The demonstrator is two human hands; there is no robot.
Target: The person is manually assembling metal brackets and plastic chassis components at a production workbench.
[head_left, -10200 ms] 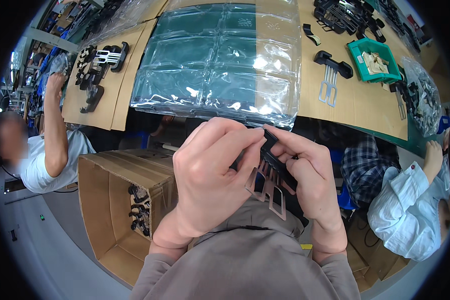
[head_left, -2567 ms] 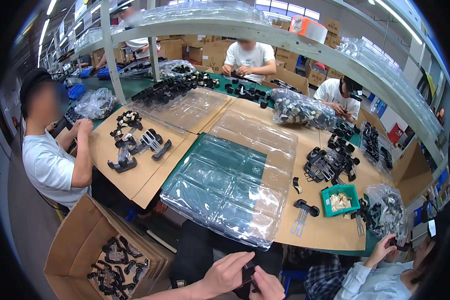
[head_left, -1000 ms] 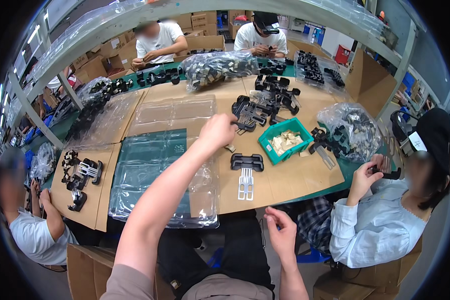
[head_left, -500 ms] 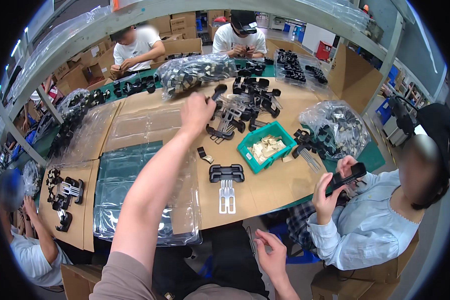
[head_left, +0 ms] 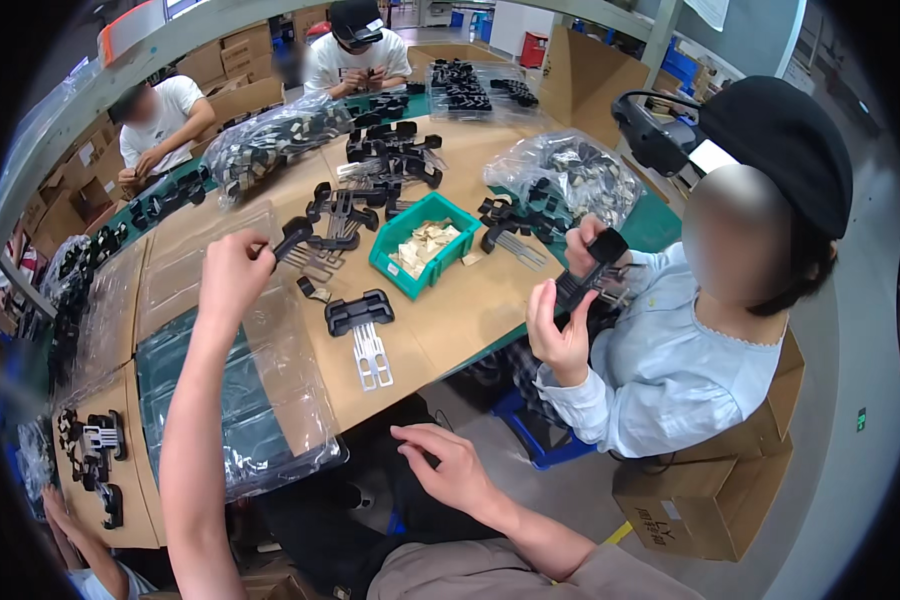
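Observation:
My left hand is closed, pinching a black plastic bracket at the left side of the pile. Whether the metal prongs beneath belong to this bracket, I cannot tell. Low over my lap, my right hand is empty, its fingers loosely bent and the thumb apart. Between my hands on the cardboard lies a black bracket with a slotted silver metal plate. A small black piece with a tan scrap is just behind it. Farther back are several heaped black brackets with metal prongs.
A green bin contains small tan pieces. Clear plastic trays cover the table's left part. At right, a co-worker handles a black bracket. Bags of parts stand behind; two people work across the table.
My left hand has drawn back from the pile toward me, bringing the black bracket. My right hand has come up over my lap. The view has swung right.

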